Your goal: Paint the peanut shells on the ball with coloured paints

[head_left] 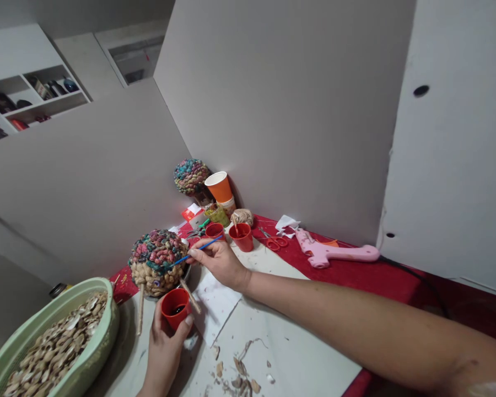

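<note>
My left hand (165, 336) is wrapped round a small red cup (176, 303) with dark liquid in it. Between the fingers of my right hand (217, 262) is a thin blue paintbrush (198, 250), its tip touching the side of a round shell-covered ornament (157, 259). Pink, teal and dark paint covers the ornament's upper part, while its lower part is plain tan. Two wooden sticks (140, 311) jut out at its base. Two more red cups (241, 237) stand beyond my right hand, one with a stick in it.
A green basket (107, 314) of shells sits at the left. Shell bits (240, 375) litter the white board. Along the back are a pink glue gun (339, 253), orange-handled scissors (275, 241), a twine ball (243, 216), an orange paper cup (219, 187) and another coloured shell ball (190, 176).
</note>
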The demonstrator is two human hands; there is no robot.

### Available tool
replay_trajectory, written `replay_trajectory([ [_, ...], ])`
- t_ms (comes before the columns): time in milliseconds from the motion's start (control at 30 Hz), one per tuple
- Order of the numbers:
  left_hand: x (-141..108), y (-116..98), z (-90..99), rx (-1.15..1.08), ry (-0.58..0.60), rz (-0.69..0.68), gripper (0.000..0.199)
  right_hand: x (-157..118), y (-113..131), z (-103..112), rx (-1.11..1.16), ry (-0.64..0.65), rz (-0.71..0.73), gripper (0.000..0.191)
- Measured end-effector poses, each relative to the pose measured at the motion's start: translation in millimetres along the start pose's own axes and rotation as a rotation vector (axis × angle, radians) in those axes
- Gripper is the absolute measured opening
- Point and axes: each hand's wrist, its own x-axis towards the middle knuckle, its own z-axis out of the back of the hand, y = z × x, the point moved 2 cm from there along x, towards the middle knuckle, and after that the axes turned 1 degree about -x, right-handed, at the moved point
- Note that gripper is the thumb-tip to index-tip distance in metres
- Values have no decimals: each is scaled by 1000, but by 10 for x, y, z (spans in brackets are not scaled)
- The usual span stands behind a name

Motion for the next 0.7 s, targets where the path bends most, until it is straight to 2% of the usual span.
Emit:
replay_trajectory([
  [133, 3, -16, -7, 9, -4, 2, 58, -13, -36, -30, -10, 14, 3, 33],
  [367, 12, 40, 5, 34, -5, 16, 60, 12, -3, 51, -63, -40, 36, 25],
  [700, 1, 38, -8, 0, 27, 9, 59, -69, 18, -55, -82, 15, 52, 33],
])
